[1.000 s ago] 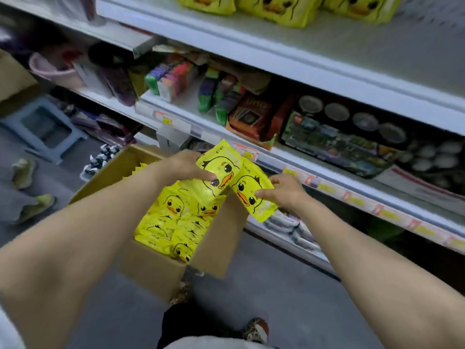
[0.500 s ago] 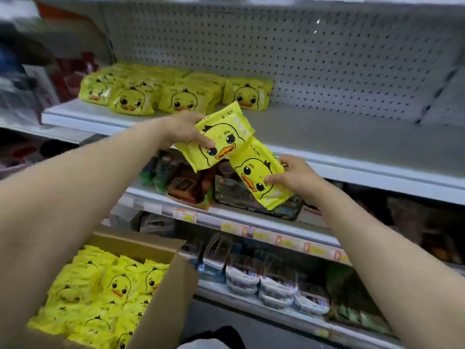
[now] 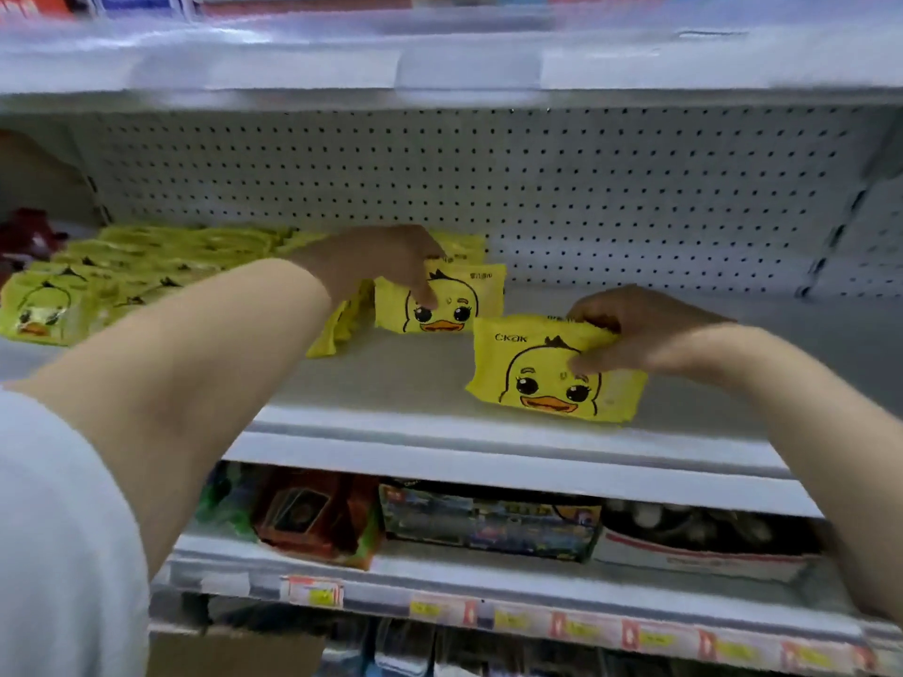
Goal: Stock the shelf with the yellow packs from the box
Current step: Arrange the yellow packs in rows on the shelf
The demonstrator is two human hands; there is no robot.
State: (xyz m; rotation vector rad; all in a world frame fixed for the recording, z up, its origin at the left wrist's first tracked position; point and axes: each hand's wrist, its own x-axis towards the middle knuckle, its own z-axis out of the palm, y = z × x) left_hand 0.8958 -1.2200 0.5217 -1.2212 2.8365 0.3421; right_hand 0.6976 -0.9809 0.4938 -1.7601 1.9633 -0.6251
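Shelf (image 3: 391, 378): the white middle shelf runs the full width of the frame, backed by a perforated panel (image 3: 635, 188). Its left third is filled. The centre and right of its deck are bare apart from the two packs in hand.

Stocked packs (image 3: 122, 271): yellow duck-faced packs lie in overlapping rows at the left of the frame, reaching back to the panel. Exact count cannot be told; the rows blur at the left edge.

Progress, as judged: stocking is well begun but not finished. Much of the shelf is open for more packs. The box is not clearly in view, so what it holds cannot be told.

Rear pack (image 3: 440, 305): at frame centre, upright, face forward, at the right end of the stocked rows with its lower edge on or just above the deck. Contact cannot be confirmed.

Front pack (image 3: 537, 378): right of centre, near the shelf's front edge, tilted slightly, its base at the deck.

Left hand (image 3: 371, 259): fingers curled over the rear pack's top edge, one digit pressed on its printed face; it grips that pack.

Right hand (image 3: 650, 329): fingers hooked over the front pack's top edge, thumb on its face; a closed pinch on that pack.
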